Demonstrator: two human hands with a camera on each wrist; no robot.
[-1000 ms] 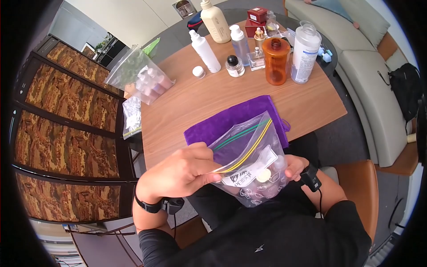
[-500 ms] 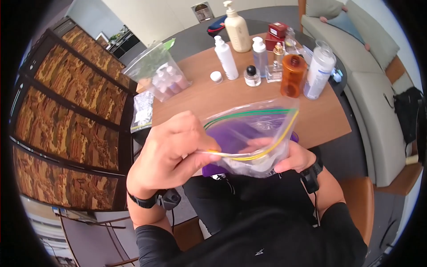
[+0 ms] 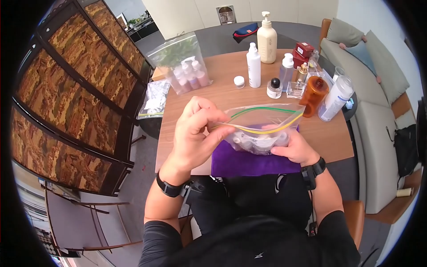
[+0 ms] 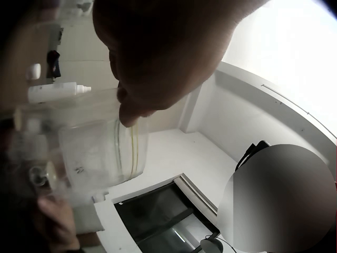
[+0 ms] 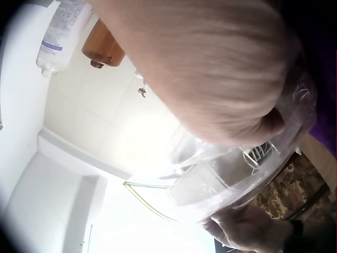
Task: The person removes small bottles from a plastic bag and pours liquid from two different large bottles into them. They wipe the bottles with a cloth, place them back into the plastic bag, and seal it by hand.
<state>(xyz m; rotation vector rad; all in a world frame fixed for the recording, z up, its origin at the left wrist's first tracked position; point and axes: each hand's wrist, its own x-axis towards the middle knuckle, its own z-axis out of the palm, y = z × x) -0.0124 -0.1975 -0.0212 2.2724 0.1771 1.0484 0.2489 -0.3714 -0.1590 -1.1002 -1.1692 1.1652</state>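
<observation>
In the head view a clear zip bag (image 3: pixel 253 141) with yellow and green seal lines is held above a purple cloth (image 3: pixel 249 163), its mouth parted. Several small containers lie inside. The left hand (image 3: pixel 195 133) pinches the bag's left top corner between thumb and fingers. The right hand (image 3: pixel 296 149) grips the bag's right side, thumb in front and fingers behind. In the left wrist view the left hand (image 4: pixel 158 58) holds the bag (image 4: pixel 97 158) near its seal. The right hand (image 5: pixel 210 74) covers much of the bag (image 5: pixel 210 179) in the right wrist view.
Bottles stand behind on the wooden table (image 3: pixel 222 98), among them a cream pump bottle (image 3: pixel 267 42), a white spray bottle (image 3: pixel 254 66) and an orange bottle (image 3: pixel 315 97). At the back left stands another zip bag (image 3: pixel 182 66) with pump bottles; a silvery packet (image 3: pixel 155 97) lies beside it.
The bag has moved from low near the body to over the table edge and cloth, and its mouth has parted. The right hand has shifted round its side. The head view has also shifted.
</observation>
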